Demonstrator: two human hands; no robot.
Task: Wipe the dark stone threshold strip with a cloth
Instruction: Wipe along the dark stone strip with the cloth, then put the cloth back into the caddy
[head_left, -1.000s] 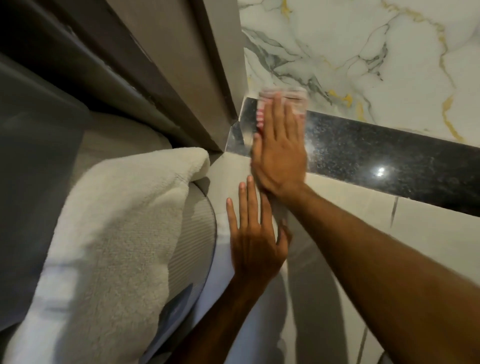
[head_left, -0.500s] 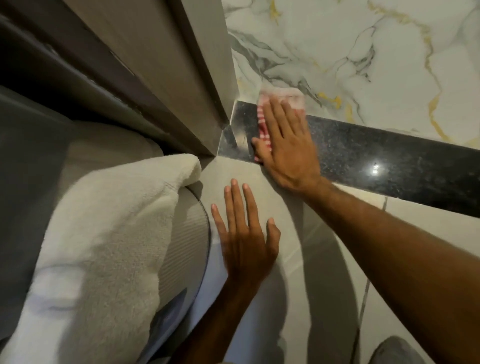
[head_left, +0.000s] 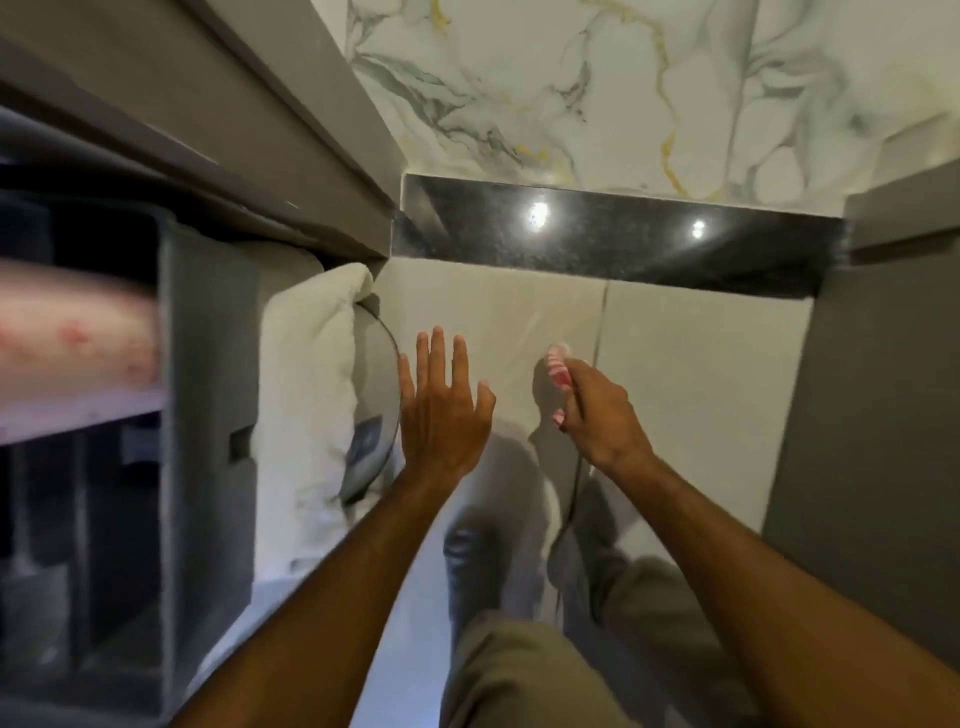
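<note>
The dark stone threshold strip runs across the doorway, glossy, with two light reflections on it. Nothing rests on the strip. My right hand is in the air well short of it, closed around a bunched red-and-white cloth that sticks out above the fingers. My left hand hovers beside it to the left, fingers spread, holding nothing. Both hands are over the pale floor tile.
A white towel lies over a round grey object at the left. A dark shelf unit stands further left, a door frame above it. White marble floor lies beyond the strip. My legs and a grey wall are below and right.
My right hand has lifted the cloth off the strip and pulled back toward me, bunching it. My left hand has come up off the tile. The view has risen and pulled back.
</note>
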